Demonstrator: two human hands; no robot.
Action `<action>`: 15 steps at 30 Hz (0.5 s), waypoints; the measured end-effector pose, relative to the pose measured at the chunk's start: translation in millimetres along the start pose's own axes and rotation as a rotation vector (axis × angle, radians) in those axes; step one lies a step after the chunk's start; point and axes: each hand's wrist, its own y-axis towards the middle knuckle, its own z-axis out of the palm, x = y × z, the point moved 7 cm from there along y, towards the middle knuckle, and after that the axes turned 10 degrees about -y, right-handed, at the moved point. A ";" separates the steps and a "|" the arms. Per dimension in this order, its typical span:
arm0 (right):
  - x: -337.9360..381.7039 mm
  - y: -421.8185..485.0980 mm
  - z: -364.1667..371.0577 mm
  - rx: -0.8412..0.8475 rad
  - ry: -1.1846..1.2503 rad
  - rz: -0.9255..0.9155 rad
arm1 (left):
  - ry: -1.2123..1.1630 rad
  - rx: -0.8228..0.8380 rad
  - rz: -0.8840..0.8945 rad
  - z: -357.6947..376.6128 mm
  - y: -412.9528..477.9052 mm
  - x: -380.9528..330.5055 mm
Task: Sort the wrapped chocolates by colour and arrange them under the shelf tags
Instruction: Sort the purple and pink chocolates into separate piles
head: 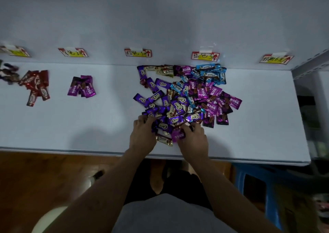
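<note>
crinkly foil-wrapped chocolates (pixel 185 97), oblong, glossy

"Choco" wrappers (pixel 156 96), "KISS" wrappers (pixel 211 106)

glossy foil wrapped chocolates (pixel 185 97), matt white shelf (pixel 89 125), paper shelf tags (pixel 138 53)

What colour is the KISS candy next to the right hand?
Bright pinkish purple: the KISS candy in the right hand. The head view shows it best.
</note>
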 end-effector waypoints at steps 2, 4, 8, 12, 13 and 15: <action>0.2 -0.8 2.9 -0.010 0.022 0.025 | 0.026 0.006 -0.007 0.7 -1.4 3.9; 3.2 -0.4 4.0 -0.028 0.062 0.064 | 0.094 0.001 0.011 -3.1 0.7 7.3; 15.6 1.3 -3.1 -0.135 0.122 0.054 | 0.131 -0.043 0.058 -12.8 8.1 13.8; 40.8 3.0 -7.4 -0.214 0.127 -0.064 | 0.090 -0.040 0.044 -17.5 17.2 18.7; 48.7 4.2 -6.3 -0.215 0.115 -0.094 | 0.097 -0.022 0.047 -18.1 19.7 19.1; 62.7 6.9 -1.7 -0.194 0.081 -0.132 | 0.134 0.005 0.062 -20.2 23.6 21.0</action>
